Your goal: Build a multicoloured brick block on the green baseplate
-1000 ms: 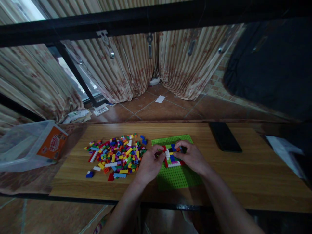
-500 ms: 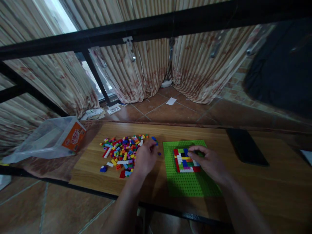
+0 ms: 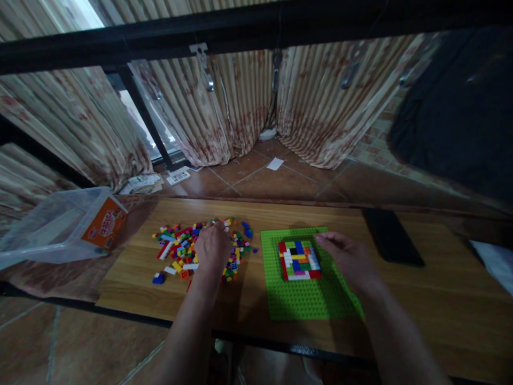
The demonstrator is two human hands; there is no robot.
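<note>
My left hand (image 3: 214, 248) is over the pile of loose toy bricks (image 3: 178, 251), its fingers curled down and drawn together among them. Whatever lies between its fingertips is hidden. A green baseplate (image 3: 294, 302) carries a low square build of coloured bricks (image 3: 300, 261), with red, white, blue, yellow and green pieces. Beside the build's far right corner, my right hand (image 3: 347, 259) hovers above the baseplate with thumb and forefinger pinched. I cannot make out anything in that pinch. A few blue bricks (image 3: 247, 230) lie between the pile and the baseplate.
A clear plastic bin (image 3: 60, 227) with an orange label stands left of the wooden table (image 3: 136, 289). On the table's right lies a dark flat object (image 3: 393, 238), with a pale sheet (image 3: 492, 262) farther right. A black rail (image 3: 240, 37) crosses before the curtains.
My left hand has moved left, from the pile's right edge to over its middle. My right hand has drawn slightly away from the brick build, uncovering its right side. The view has shifted a little.
</note>
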